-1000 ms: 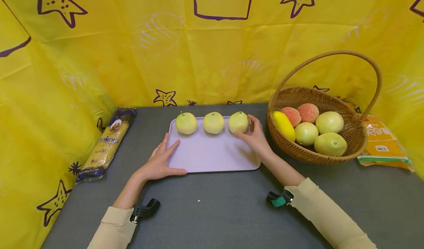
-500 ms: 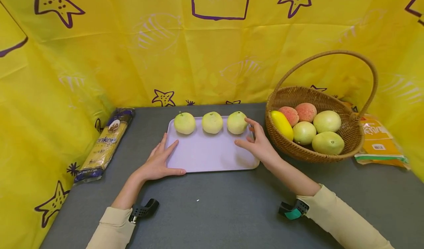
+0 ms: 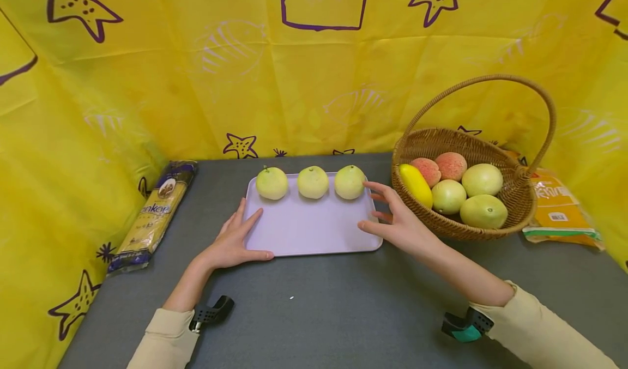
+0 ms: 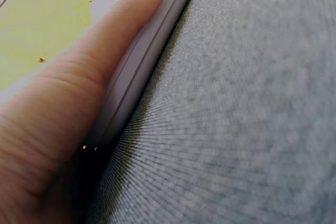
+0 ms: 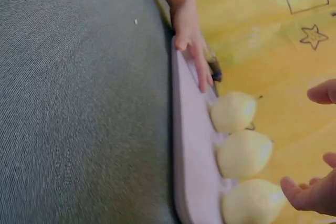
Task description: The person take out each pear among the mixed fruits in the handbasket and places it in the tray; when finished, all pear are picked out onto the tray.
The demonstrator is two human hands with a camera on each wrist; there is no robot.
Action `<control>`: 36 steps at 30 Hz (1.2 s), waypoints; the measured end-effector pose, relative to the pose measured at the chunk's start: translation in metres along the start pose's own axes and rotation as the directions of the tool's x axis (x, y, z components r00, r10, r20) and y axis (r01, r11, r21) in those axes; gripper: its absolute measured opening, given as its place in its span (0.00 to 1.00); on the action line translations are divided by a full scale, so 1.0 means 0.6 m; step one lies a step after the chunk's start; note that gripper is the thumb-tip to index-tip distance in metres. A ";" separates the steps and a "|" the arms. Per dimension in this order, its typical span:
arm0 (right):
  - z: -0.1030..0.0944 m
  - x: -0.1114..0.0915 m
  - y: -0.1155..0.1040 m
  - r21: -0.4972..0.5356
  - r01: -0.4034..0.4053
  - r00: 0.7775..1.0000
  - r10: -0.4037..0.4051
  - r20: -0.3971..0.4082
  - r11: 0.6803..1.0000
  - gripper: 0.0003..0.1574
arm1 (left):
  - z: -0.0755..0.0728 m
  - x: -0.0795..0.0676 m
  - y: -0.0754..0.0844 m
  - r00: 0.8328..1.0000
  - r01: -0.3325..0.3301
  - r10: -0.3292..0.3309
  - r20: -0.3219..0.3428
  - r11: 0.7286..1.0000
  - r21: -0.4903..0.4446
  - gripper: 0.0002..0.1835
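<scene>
Three round, pale yellow-green fruits stand in a row along the far side of a lilac tray (image 3: 314, 230): the left fruit (image 3: 272, 183), the middle fruit (image 3: 313, 182) and the right fruit (image 3: 350, 182). My left hand (image 3: 234, 240) spans the tray's near left corner with spread, straight fingers. In the left wrist view its thumb (image 4: 100, 51) lies along the tray's rim. Holding nothing, my right hand (image 3: 399, 219) is over the tray's right end, fingers parted, its index fingertip close beside the right fruit. The right wrist view shows thumb and fingers apart.
To the right stands a wicker basket (image 3: 453, 140) with a tall handle, holding peaches (image 3: 451, 166), a yellow oblong fruit (image 3: 416, 186) and several pale green fruits. An orange packet (image 3: 561, 208) lies beyond it. A spaghetti packet (image 3: 157, 213) lies left, and a yellow curtain (image 3: 294, 85) hangs behind.
My right hand has let go of the right fruit and drawn back to the right and toward me, its fingers parting. The left hand and the three fruits keep their places on the tray.
</scene>
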State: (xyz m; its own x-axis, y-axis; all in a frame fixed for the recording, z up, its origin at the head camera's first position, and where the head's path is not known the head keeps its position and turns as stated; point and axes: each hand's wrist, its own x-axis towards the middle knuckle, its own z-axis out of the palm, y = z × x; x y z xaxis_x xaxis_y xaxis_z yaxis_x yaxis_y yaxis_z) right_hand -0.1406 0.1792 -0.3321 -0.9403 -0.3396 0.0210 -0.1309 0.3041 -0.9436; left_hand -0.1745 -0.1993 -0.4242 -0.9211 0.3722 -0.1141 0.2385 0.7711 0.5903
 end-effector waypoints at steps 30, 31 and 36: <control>-0.185 -0.027 -0.016 -0.427 0.139 0.990 -0.136 0.037 0.893 0.30 | 0.001 0.001 -0.003 1.000 0.011 -0.011 0.006 1.000 0.008 0.60; -0.192 -0.027 -0.015 -0.450 0.136 0.991 -0.126 0.053 0.883 0.29 | 0.001 0.001 -0.003 1.000 0.011 -0.011 0.007 1.000 0.008 0.60; -0.230 -0.024 -0.005 -0.561 0.161 0.986 -0.101 0.136 0.812 0.28 | 0.001 0.002 -0.004 1.000 0.003 -0.003 0.007 1.000 0.009 0.60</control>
State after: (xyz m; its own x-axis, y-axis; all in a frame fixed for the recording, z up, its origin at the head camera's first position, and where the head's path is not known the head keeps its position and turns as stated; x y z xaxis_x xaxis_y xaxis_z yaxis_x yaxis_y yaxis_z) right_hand -0.1699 0.3062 -0.2841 -0.8707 -0.4866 0.0711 -0.4336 0.6914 -0.5779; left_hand -0.1757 -0.2002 -0.4262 -0.9196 0.3737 -0.1215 0.2387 0.7769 0.5827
